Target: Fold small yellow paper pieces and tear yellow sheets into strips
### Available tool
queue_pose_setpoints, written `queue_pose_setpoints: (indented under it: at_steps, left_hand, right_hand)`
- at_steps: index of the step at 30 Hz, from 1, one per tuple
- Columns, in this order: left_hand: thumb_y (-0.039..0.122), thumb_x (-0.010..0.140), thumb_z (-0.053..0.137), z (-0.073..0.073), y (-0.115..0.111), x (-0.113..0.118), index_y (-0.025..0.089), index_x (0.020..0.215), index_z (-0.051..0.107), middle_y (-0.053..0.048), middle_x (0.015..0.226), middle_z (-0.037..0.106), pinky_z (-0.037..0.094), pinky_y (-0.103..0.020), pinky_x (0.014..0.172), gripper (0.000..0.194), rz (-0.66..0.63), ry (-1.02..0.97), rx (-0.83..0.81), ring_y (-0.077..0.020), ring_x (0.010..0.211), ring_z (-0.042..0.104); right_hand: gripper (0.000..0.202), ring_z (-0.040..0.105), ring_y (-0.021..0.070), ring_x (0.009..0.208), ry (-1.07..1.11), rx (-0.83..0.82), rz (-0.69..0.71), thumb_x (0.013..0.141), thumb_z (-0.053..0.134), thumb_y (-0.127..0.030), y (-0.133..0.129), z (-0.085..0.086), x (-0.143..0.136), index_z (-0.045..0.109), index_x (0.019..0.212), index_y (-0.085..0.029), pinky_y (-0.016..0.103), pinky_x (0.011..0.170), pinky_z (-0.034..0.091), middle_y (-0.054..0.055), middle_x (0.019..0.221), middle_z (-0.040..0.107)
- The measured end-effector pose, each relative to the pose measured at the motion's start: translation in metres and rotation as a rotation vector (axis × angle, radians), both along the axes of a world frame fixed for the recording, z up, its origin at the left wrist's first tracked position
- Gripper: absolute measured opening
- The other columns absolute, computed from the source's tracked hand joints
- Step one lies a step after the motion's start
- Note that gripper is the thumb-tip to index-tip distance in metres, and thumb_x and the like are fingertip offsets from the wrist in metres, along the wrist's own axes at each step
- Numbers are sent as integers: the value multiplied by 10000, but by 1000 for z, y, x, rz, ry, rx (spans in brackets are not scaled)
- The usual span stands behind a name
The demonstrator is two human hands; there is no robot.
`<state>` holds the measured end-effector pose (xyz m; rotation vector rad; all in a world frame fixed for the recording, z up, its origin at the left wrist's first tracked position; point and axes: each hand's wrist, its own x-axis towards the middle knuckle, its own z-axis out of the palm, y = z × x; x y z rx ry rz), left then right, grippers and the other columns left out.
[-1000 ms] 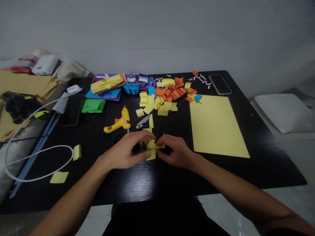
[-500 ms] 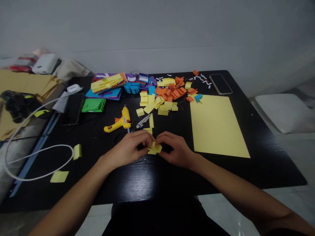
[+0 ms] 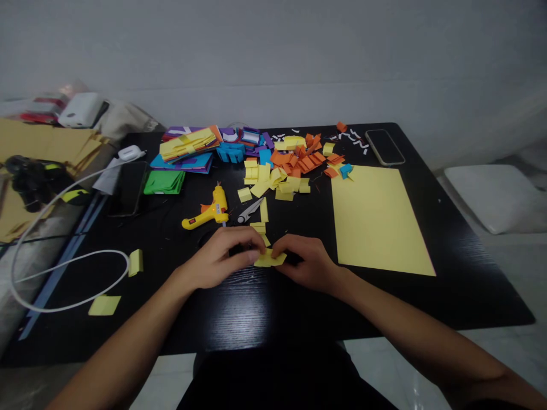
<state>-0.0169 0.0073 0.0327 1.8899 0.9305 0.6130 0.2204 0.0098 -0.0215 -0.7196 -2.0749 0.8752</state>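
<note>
Between my two hands is a small folded piece of yellow paper (image 3: 269, 261), close above the black table. My left hand (image 3: 224, 254) pinches its left end with thumb and fingers. The right end is gripped by my right hand (image 3: 306, 259), its fingers curled. Just beyond my fingertips lie more yellow paper pieces (image 3: 264, 210) and a pair of scissors (image 3: 250, 210), their handles partly hidden. A yellow glue gun (image 3: 209, 210) rests on its side beyond my left hand.
A large yellow sheet (image 3: 380, 222) lies to the right, a phone (image 3: 384, 147) behind it. Orange folded papers (image 3: 303, 159), stacked coloured sheets (image 3: 188, 145) and green paper (image 3: 164, 182) fill the back. At left are a white cable (image 3: 68, 310) and another phone (image 3: 128, 189).
The yellow paper piece has turned and now looks flatter and wider between my hands. My left thumb has straightened along its edge, and my right hand has shifted slightly.
</note>
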Motion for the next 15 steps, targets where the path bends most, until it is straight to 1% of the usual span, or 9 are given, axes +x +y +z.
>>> queue_pose_setpoints:
  at_steps: [2, 3, 4, 7, 9, 12, 15]
  left_hand:
    - [330, 1007, 537, -2, 2, 1, 165, 998, 689, -31, 874, 695, 483, -262, 712, 225, 94, -12, -88, -152, 780, 619]
    - [341, 1001, 552, -3, 2, 2, 161, 986, 695, -25, 845, 691, 474, -253, 689, 230, 126, 9, -125, -148, 758, 613]
    - [345, 988, 575, -5, 3, 3, 158, 966, 703, -21, 829, 692, 468, -247, 677, 228, 130, 37, -161, -145, 746, 610]
    - [316, 944, 619, -10, 4, 6, 152, 901, 733, -20, 822, 715, 476, -245, 697, 204, 64, 110, -257, -147, 755, 630]
    - [289, 913, 643, -12, 3, 5, 149, 898, 746, -19, 825, 732, 487, -244, 710, 174, 25, 118, -305, -148, 758, 645]
    - [259, 873, 671, -14, 4, 3, 153, 889, 760, -12, 806, 742, 485, -234, 684, 139, 6, 111, -318, -145, 734, 649]
    - [238, 849, 685, -14, 4, 2, 163, 861, 772, -7, 784, 748, 482, -226, 672, 116, 13, 99, -316, -139, 718, 651]
  right_hand:
    - [136, 719, 157, 806, -7, 19, 23, 861, 698, -94, -1, -2, 0, 673, 941, -200, 263, 763, 558, 34, 893, 748]
    - [137, 725, 161, 823, -6, 32, 34, 868, 696, -95, -1, -3, 0, 675, 952, -201, 269, 780, 565, 37, 902, 750]
    - [139, 730, 164, 837, 0, 43, 47, 873, 695, -94, -2, -5, -1, 677, 960, -201, 271, 793, 571, 41, 911, 752]
    - [125, 736, 162, 856, 8, 62, 74, 895, 689, -102, -4, -8, -3, 684, 975, -198, 262, 796, 581, 55, 938, 754]
    - [104, 733, 156, 853, 1, 70, 94, 918, 677, -117, -5, -9, -4, 688, 983, -197, 250, 777, 584, 60, 945, 750]
    - [81, 728, 150, 849, 8, 70, 119, 940, 667, -137, -6, -7, -5, 692, 989, -198, 242, 763, 586, 59, 944, 744]
    - [75, 724, 147, 841, 18, 55, 118, 944, 666, -143, -6, -6, -6, 696, 985, -198, 241, 757, 585, 57, 940, 741]
